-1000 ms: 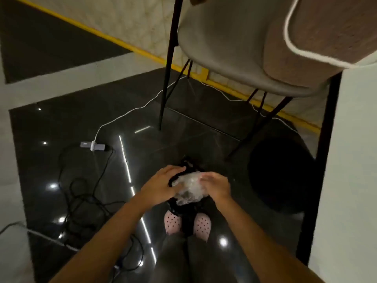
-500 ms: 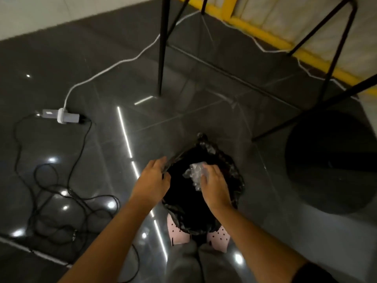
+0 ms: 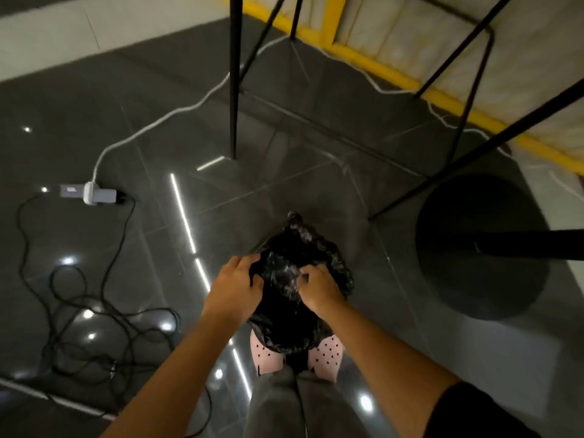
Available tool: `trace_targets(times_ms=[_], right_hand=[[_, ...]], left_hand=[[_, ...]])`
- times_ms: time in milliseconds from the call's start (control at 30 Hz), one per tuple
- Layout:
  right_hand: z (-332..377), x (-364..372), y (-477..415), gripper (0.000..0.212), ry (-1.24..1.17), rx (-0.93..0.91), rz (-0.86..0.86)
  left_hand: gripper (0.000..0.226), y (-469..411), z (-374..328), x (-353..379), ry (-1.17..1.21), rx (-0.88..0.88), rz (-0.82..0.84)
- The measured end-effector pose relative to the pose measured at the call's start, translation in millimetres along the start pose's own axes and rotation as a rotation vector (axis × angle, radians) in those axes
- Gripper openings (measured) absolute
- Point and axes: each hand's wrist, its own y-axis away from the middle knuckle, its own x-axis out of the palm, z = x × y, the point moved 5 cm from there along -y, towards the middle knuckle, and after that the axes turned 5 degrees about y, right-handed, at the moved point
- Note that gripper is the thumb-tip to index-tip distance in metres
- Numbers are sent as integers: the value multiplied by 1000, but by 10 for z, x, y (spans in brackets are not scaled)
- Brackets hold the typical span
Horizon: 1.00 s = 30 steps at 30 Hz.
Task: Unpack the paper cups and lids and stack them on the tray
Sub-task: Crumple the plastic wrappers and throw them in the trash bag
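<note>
Head view, looking down. The left hand (image 3: 235, 290) grips the left rim of a black bag (image 3: 303, 245), fingers curled over its edge. The right hand (image 3: 319, 287) has its fingers clamped on a crumpled clear wrapper (image 3: 282, 275) lying in the bag's mouth, between the two hands; whether they also catch the rim cannot be told. The bag hangs above a pair of pink dotted slippers (image 3: 327, 357) on the glossy dark floor (image 3: 284, 172). At left lie a power adapter (image 3: 94, 194) and tangled black cables (image 3: 79, 311). Beyond stand black chair legs (image 3: 234, 90); at right sits a round black base (image 3: 474, 248).
</note>
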Motion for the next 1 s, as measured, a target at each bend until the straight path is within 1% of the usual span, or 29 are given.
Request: trace_targets(times_ms=[167,367,600,667,767,900,1000], right_hand=[[294,-639,734,37,-18,-63,-88],[621,-1486,1830,35,0,-165,-214],[733,-2402,3018,33,-97,-313,-412],[675,-2652,3305,33,-126,-355,-484],[510,-3063,3686,33,-186,-406,-627],[129,-3627,4079,31,-291,-413,-782],[-256,-4052,4264,29,-371,-394,-870]], left_hand=[[42,571,-600,-327,13,32,-20],[41,1335,-1343,-870,11,123,-58],[38,1995,-2312,-1522,-18,376,-160],[37,2099,-2629,-1655,-18,471,-163],[33,2230,-3117,-1762,-40,605,-115],[30,2376,-3813,-1739,-54,734,-89],[27,2450,-4389,-1585,-49,826,-65]])
